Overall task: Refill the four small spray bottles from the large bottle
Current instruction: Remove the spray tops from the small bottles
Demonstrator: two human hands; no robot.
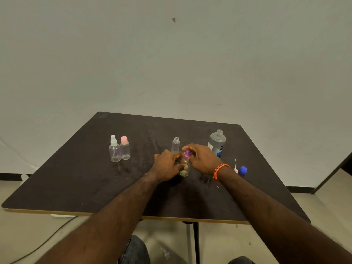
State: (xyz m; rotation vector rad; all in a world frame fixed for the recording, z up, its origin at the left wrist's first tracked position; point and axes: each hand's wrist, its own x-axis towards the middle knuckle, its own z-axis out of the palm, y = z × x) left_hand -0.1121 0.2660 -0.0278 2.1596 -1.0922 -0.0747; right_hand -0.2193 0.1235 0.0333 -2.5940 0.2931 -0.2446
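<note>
Purple is the spray top under your right hand, whose fingers are pinched around it, on the small clear bottle that your left hand grips by its body; the bottle stands near the middle of the dark table and leans a little. Whether that top is fully seated on the neck I cannot tell, since your fingers cover it. Just behind this bottle stands another small clear bottle with its neck open. Behind and to the right of it is the large grey bottle, uncapped and upright. To the right of the held bottle, beyond your wrist with its orange bracelet, lie a blue cap and a pink spray head with its tube pointing up. Well to the left of it stand two more small bottles side by side, one with a white sprayer, one with a pink cap.
</note>
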